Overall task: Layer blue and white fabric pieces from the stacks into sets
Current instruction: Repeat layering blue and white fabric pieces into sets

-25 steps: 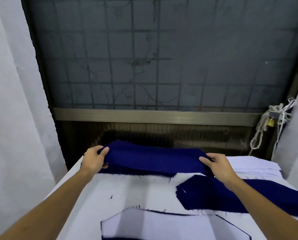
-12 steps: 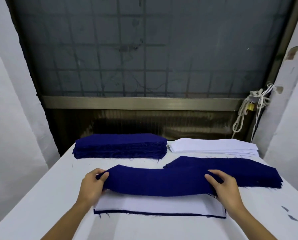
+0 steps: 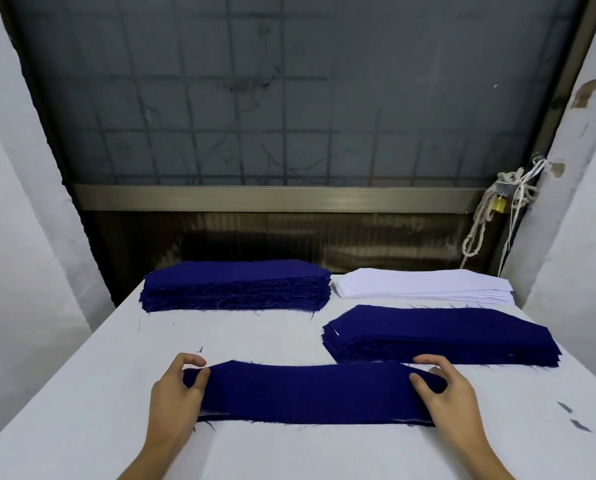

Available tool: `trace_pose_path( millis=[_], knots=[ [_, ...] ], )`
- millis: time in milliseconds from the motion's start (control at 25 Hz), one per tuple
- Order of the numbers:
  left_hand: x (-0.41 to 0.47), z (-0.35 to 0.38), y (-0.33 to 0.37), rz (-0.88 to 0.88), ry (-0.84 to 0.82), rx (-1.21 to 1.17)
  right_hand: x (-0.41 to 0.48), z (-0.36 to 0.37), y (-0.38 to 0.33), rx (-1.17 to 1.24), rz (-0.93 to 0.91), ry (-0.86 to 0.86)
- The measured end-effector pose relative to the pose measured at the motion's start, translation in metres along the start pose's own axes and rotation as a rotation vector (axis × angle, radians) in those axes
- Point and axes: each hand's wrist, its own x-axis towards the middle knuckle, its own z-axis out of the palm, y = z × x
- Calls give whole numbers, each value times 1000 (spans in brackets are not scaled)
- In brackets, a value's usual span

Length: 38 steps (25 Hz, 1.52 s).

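Head view: both hands (image 3: pixel 177 398) (image 3: pixel 450 398) pinch blue piece (image 3: pixel 307 393) ends.

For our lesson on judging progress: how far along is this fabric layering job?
Done, apparently: a pile of sets, blue on top, at right. In hand: left hand and right hand pinch a blue piece over a white edge. Left: the blue stack and white stack behind.
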Motion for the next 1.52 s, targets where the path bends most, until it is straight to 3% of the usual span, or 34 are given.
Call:
trace_pose_path(
  millis=[240,400,600,760,880,1000,1120,1280,1360,1520],
  knots=[
    [2,0,-4,45,22,95,0,8,3,-297,-47,-26],
    [1,1,-9,116,75,342,1,10,6,-407,-133,18],
    [-6,14,-12,268,65,703,-2,18,11,-848,-201,95],
    [-7,14,-9,283,2,854,-4,19,6,-960,-140,56],
    [-8,12,-4,301,-104,802,-6,16,-1,-817,-176,-57],
    [-3,6,5,197,-271,451,-8,2,-7,-481,-146,-156],
    [7,-4,44,156,-448,148,6,-26,-16,-119,-139,-116],
    [22,18,103,153,-477,-81,45,-76,-29,204,-25,-96],
    [29,44,126,162,-475,-127,74,-102,-27,261,79,-77],
    [39,108,167,191,-536,-187,133,-145,-11,136,161,29]
  ],
)
